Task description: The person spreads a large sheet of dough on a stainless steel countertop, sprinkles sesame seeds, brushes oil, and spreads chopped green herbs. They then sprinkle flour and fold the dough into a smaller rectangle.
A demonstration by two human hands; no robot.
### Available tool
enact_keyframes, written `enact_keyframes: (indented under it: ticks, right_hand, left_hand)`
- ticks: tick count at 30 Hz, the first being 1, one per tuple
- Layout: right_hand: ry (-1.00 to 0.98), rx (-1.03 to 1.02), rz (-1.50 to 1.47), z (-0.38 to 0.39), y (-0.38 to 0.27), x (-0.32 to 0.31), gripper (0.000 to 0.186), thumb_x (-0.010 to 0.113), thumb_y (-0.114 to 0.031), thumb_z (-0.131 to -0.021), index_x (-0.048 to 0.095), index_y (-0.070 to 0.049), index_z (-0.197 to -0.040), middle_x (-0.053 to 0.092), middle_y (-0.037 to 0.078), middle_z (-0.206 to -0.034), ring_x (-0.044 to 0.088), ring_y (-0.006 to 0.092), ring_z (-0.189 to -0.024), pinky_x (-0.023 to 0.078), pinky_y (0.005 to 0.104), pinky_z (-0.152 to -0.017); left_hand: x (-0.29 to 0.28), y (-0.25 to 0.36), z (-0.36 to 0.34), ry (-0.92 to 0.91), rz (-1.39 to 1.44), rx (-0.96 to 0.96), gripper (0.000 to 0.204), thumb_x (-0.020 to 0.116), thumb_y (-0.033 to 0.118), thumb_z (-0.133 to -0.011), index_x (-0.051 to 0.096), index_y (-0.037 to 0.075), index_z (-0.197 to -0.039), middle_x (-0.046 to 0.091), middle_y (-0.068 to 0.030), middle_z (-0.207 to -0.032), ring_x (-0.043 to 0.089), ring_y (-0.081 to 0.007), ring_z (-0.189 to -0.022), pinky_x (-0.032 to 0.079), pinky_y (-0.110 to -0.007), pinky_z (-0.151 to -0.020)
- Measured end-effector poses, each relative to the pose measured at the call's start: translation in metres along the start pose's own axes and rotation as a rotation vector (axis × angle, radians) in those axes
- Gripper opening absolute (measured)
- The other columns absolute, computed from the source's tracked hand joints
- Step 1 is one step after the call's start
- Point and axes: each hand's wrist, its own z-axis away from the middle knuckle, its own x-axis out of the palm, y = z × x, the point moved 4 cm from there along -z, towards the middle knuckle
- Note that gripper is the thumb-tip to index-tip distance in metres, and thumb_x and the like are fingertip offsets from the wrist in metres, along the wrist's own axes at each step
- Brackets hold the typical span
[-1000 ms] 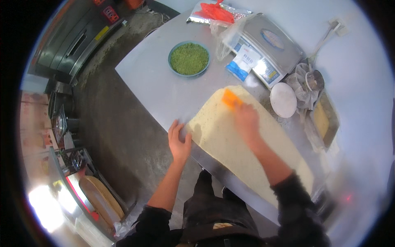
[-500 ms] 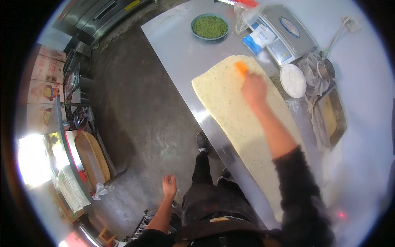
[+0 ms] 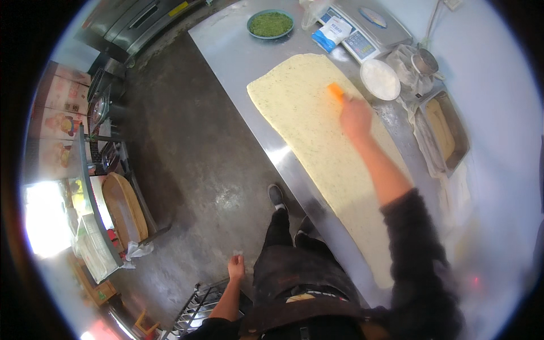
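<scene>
A long sheet of pale dough [image 3: 306,107] with green specks lies flat along the metal table [image 3: 218,54]. My right hand [image 3: 356,118] is closed on a small orange tool [image 3: 336,92], its kind blurred, held at the dough's surface toward the right edge of its far half. My left hand [image 3: 236,267] hangs low at my left side over the floor, fingers curled, with nothing visible in it.
Along the table's far side are a plate of chopped greens [image 3: 271,25], a blue-white packet [image 3: 332,34] and a scale [image 3: 371,28]. At the right are a bowl of white powder [image 3: 380,80] and a metal tray [image 3: 447,133]. A rack [image 3: 198,300] stands by my left arm.
My right hand and the orange tool have moved nearer to me and rightward across the dough. The view has shifted, so the table things appear higher and further left. My left hand has dropped slightly.
</scene>
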Motion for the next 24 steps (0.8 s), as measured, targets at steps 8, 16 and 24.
enact_keyframes:
  ticks: [8,16,24]
  right_hand:
    - [-0.290,-0.228,-0.517,0.153,-0.131,-0.028,0.039,0.065,-0.004,-0.090,0.073,-0.007,-0.129,0.073,0.015,-0.101,0.071,0.0370,-0.097,0.058,0.0527,-0.077]
    - [-0.134,0.119,0.048,0.067,0.038,-0.012,0.025,0.062,-0.014,-0.102,0.073,-0.008,-0.123,0.069,0.010,-0.089,0.070,0.0299,-0.084,0.056,0.0475,-0.070]
    - [-0.385,-0.060,-0.421,0.239,-0.122,-0.044,0.036,0.066,-0.014,-0.094,0.071,-0.003,-0.127,0.070,0.016,-0.102,0.070,0.0365,-0.097,0.058,0.0473,-0.075]
  left_hand:
    - [-0.005,0.013,-0.017,-0.156,-0.241,-0.067,0.043,0.066,0.036,-0.105,0.073,-0.002,-0.123,0.080,-0.0208,-0.116,0.077,-0.0328,-0.110,0.057,-0.044,-0.099]
    - [-0.009,0.084,-0.073,-0.150,-0.117,0.130,0.039,0.069,0.031,-0.105,0.072,0.000,-0.129,0.080,-0.0173,-0.116,0.076,-0.0275,-0.108,0.057,-0.040,-0.096]
    - [0.005,0.099,-0.078,-0.275,-0.276,0.138,0.040,0.071,0.032,-0.103,0.073,0.001,-0.128,0.080,-0.0153,-0.111,0.076,-0.0255,-0.103,0.058,-0.040,-0.094]
